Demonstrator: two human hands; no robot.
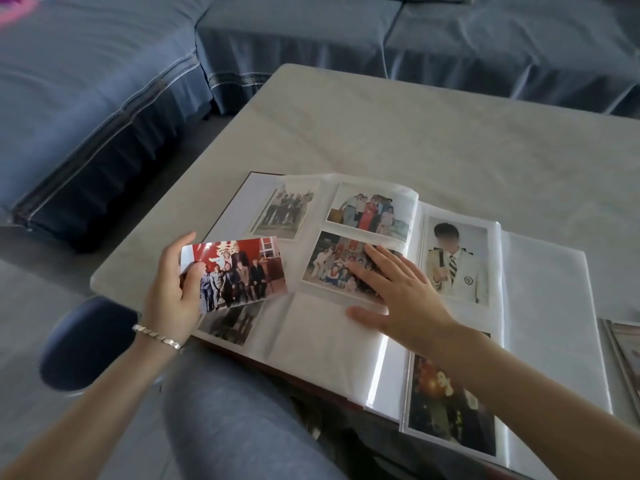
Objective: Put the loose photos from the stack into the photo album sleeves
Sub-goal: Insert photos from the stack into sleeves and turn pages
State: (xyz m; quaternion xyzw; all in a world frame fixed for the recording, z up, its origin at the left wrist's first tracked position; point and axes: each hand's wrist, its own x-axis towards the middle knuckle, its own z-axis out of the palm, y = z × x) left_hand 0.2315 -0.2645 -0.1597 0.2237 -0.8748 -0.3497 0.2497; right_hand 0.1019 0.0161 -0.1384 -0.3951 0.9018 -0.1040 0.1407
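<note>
Red-backed photo point(239, 273) pinched in left hand point(173, 289) fingers; right hand point(398, 289) splayed, seemingly flat, on album point(329, 327).

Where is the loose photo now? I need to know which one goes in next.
In the head view, the loose photo is in the left hand, held over the album's left page, beside an empty sleeve.

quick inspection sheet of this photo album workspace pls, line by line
surface: pale grey cloth-covered table, bare beyond the album
job's things: open white-paged photo album; empty clear sleeve at lower middle; loose red-backed group photo; edge of photo stack at right
clutter: nothing seen
grippers: left hand holds the loose photo in its grip; right hand flat on the page, open
cables: nothing seen
surroundings: blue-grey covered sofa; silver bracelet on left wrist
</note>
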